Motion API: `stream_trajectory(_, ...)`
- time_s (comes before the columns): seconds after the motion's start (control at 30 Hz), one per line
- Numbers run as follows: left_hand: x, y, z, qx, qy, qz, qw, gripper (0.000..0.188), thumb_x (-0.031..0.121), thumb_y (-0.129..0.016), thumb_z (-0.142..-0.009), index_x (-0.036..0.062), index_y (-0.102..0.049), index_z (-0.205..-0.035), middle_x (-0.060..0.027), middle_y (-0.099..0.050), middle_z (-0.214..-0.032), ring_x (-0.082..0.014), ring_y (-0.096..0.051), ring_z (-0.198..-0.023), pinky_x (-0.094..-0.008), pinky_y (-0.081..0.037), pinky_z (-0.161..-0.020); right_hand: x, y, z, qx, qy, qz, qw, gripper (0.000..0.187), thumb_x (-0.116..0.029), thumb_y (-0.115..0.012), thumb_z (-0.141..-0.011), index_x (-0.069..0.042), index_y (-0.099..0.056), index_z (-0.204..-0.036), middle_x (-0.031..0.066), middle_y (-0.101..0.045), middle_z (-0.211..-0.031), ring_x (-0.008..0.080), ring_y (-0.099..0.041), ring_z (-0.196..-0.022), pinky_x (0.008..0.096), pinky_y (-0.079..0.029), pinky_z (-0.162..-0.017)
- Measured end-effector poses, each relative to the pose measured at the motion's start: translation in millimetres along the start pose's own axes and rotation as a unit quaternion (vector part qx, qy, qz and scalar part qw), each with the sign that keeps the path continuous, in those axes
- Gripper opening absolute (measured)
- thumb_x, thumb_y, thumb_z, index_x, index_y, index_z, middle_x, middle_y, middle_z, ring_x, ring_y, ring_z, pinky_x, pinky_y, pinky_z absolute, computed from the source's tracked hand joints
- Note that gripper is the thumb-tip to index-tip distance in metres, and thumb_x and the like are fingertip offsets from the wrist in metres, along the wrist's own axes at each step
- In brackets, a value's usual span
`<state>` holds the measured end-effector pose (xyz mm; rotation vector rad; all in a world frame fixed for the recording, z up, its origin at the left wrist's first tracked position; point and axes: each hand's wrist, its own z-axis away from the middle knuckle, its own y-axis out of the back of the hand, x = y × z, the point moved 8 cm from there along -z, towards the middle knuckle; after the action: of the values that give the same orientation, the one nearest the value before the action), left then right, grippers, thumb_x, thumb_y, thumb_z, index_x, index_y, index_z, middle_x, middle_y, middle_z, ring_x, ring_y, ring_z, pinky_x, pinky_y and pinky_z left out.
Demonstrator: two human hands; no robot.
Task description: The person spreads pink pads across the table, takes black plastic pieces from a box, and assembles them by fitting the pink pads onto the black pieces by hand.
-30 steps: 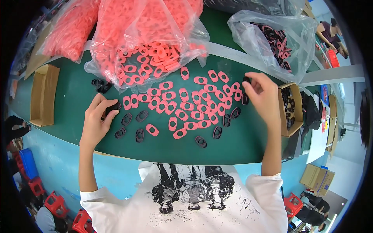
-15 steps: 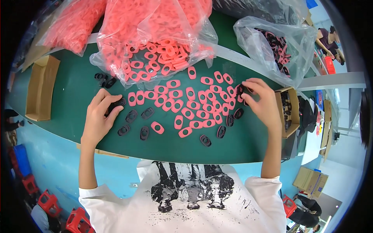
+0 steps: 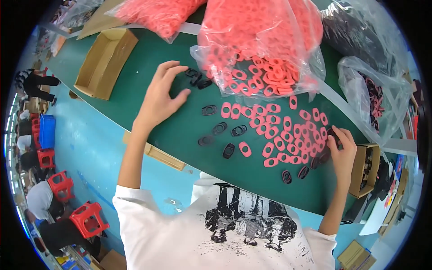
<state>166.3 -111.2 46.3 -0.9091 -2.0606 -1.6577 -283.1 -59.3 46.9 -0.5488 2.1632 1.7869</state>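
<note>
On a dark green tabletop [image 3: 189,135], the left hand [image 3: 159,98] has thumb and fingers spread apart beside small black oval plastic pieces [image 3: 204,84], while the right hand [image 3: 343,149], its grip impossible to tell, curls at a dark oval piece [image 3: 331,132] right of scattered flat pink oval rings [image 3: 287,129].

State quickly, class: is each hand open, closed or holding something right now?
Left hand: open, near the black parts.
Right hand: curled at a dark part; whether it grips it cannot be told.
</note>
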Motion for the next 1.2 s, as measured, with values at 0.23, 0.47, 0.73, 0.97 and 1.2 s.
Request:
stream_trajectory(0.23,28,-22,-15,0.025,-0.147,-0.136,0.979,0.051,0.024,-0.081,-0.073,0.006,-0.058,-0.115,-0.0128,-0.054,-0.122,-0.0322,-0.053,-0.112,-0.0394,-0.047,-0.087,1,-4,-3,-0.031,-0.015,-0.006,0.999,0.027,-0.003,-0.065,-0.087,0.002,-0.066,-0.113,0.0135,-0.064,-0.105,0.0223,-0.063,-0.081,0.0311,-0.051,-0.069)
stream_trajectory(0.47,28,-33,-20,0.029,-0.215,-0.15,0.965,0.016,0.014,-0.069,-0.082,0.0051,-0.059,-0.09,-0.0108,-0.06,-0.09,-0.0316,-0.059,-0.086,-0.0417,-0.049,-0.072,-12,3,1,0.023,0.01,0.008,1.0,0.024,-0.004,-0.068,-0.085,-0.001,-0.07,-0.108,0.0147,-0.066,-0.106,0.0283,-0.064,-0.091,0.0348,-0.052,-0.077)
stream_trajectory(0.73,10,-24,-15,0.073,-0.172,-0.096,0.978,0.014,0.011,-0.067,-0.089,0.0025,-0.057,-0.083,-0.0089,-0.055,-0.063,-0.0239,-0.053,-0.053,-0.0328,-0.042,-0.05,-4,-3,1,0.032,0.047,0.0,0.998,0.023,0.003,-0.068,-0.081,0.001,-0.07,-0.103,0.0122,-0.066,-0.102,0.0238,-0.063,-0.084,0.0323,-0.054,-0.065)
stream_trajectory(0.97,42,-79,6,-0.157,0.28,0.63,0.707,0.024,0.026,-0.052,-0.1,0.0082,-0.049,-0.086,0.0025,-0.04,-0.064,-0.0092,-0.039,-0.05,-0.0249,-0.027,-0.041,-28,28,11,0.127,0.055,-0.049,0.989,0.033,0.003,-0.065,-0.083,-0.003,-0.066,-0.115,0.0142,-0.065,-0.112,0.0212,-0.065,-0.087,0.03,-0.052,-0.071)
stream_trajectory(1.2,124,-142,29,-0.288,0.324,0.587,0.684,0.024,0.025,-0.05,-0.1,0.0039,-0.055,-0.092,-0.0032,-0.057,-0.076,-0.0089,-0.052,-0.055,-0.022,-0.035,-0.037,-115,-14,4,-0.053,0.153,-0.258,0.953,0.053,-0.001,-0.072,-0.078,-0.004,-0.058,-0.129,0.0092,-0.062,-0.109,0.0085,-0.055,-0.067,0.0221,-0.042,-0.055)
